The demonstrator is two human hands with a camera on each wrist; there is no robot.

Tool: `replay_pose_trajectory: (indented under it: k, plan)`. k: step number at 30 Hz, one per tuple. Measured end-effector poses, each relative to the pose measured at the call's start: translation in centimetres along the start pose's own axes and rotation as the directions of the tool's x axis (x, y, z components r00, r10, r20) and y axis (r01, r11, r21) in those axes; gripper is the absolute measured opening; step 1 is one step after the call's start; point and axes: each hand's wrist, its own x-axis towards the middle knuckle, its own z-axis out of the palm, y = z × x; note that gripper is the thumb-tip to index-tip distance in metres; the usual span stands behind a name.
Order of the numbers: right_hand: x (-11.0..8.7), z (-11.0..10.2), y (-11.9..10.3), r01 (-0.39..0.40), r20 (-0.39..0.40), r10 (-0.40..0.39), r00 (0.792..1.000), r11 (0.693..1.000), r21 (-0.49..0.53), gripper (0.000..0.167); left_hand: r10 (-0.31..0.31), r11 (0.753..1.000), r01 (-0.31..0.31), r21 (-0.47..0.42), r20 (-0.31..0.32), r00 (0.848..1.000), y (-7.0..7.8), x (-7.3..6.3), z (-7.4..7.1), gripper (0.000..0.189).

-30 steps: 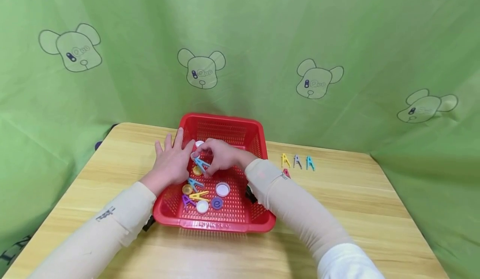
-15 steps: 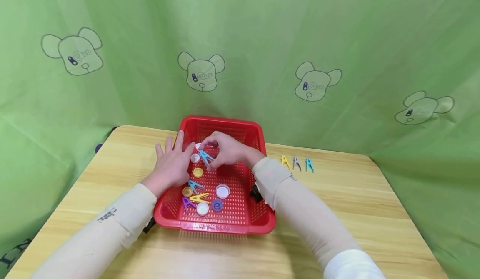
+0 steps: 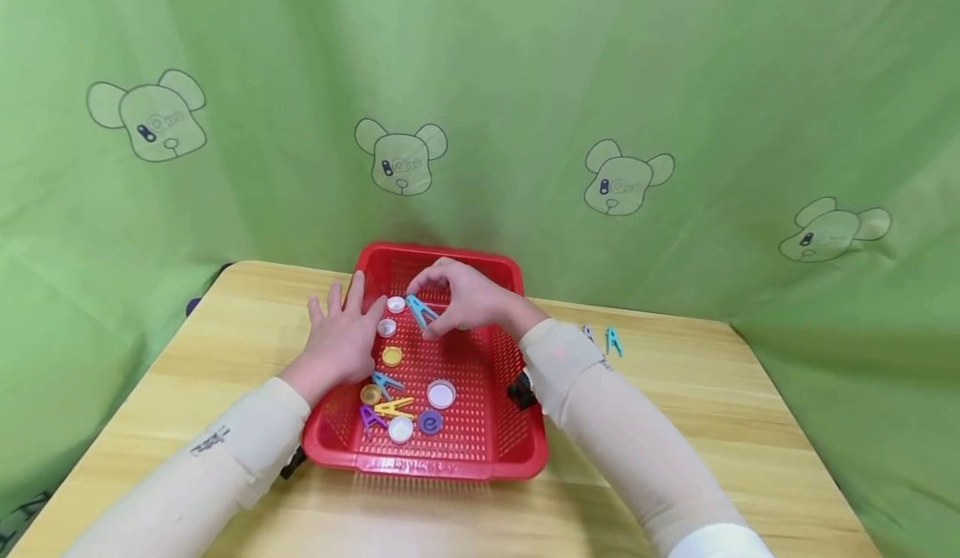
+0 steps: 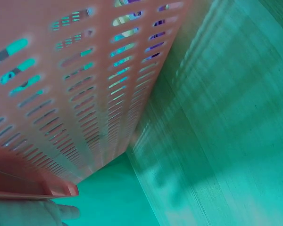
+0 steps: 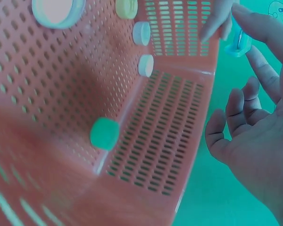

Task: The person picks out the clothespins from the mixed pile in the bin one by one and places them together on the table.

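My right hand pinches a light blue clothespin between thumb and forefinger, above the far part of a red plastic basket. The right wrist view shows that clothespin at the fingertips, with the other fingers loosely bent. My left hand rests on the basket's left rim, fingers spread. Inside the basket lie another blue clothespin, a yellow clothespin and a purple clothespin. Bottle caps lie there too: white caps, gold caps, a purple cap and a green cap.
On the wooden table, right of the basket, stand a teal clothespin and a purple-grey clothespin, the latter partly hidden by my right forearm. A green curtain hangs behind and around the table.
My right hand has lifted the blue clothespin up and to the right, away from the white caps. My left hand stays on the rim. The head view has tilted slightly upward.
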Motion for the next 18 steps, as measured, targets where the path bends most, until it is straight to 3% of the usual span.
replay_pose_trajectory:
  k: [8, 18]
  plan:
    - [-1.4, -2.3, 0.1, 0.002, -0.055, -0.004, 0.998, 0.999, -0.041, 0.050, 0.009, 1.000, -0.008, 0.023, -0.027, 1.000, 0.0, 0.1, -0.3, 0.093]
    - [-4.7, -4.4, 2.2, -0.031, -0.106, 0.022, 0.994, 0.996, -0.087, 0.053, 0.015, 1.000, -0.015, 0.015, -0.021, 1.000, 0.3, -0.2, 0.0, 0.091]
